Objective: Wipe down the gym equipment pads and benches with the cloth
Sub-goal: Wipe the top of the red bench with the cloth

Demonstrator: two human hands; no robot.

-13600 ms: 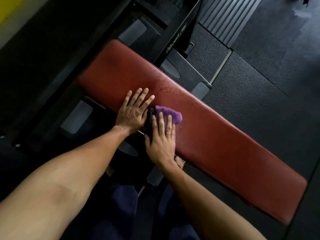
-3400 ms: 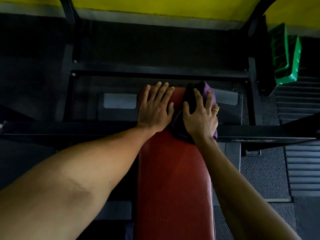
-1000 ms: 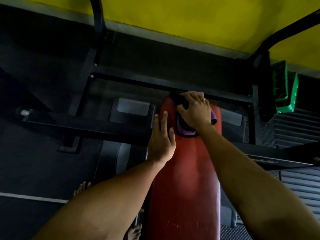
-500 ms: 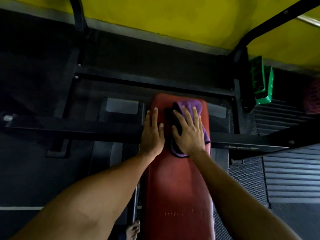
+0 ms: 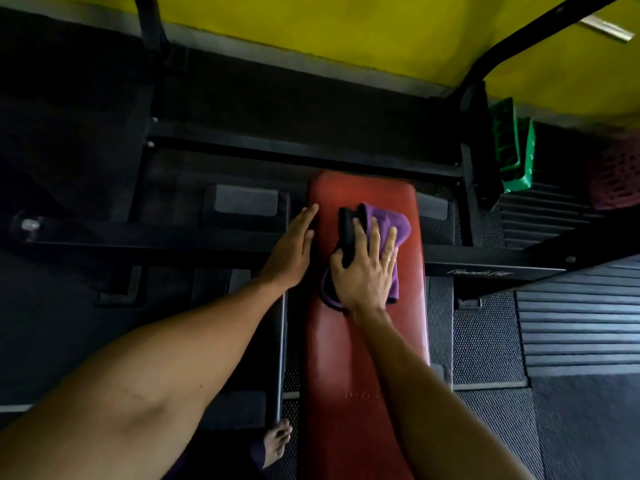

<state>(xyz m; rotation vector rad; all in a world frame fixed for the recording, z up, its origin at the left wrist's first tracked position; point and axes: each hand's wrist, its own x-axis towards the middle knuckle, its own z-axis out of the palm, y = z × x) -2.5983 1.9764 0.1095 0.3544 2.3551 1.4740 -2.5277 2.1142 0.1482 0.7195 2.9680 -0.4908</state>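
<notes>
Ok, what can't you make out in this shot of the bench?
Head view throughout.
Cloth: its middle lies under the right hand.
Bench: near end covered by the right arm, cut by the bottom edge.
Frame lettering: too small and blurred to read.
Left hand: contact with the bench's side lost in shadow.

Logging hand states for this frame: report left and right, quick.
Left hand: open, fingers straight, resting against the red bench pad's left edge.
Right hand: open, fingers spread, pressing the purple cloth onto the pad.
</notes>
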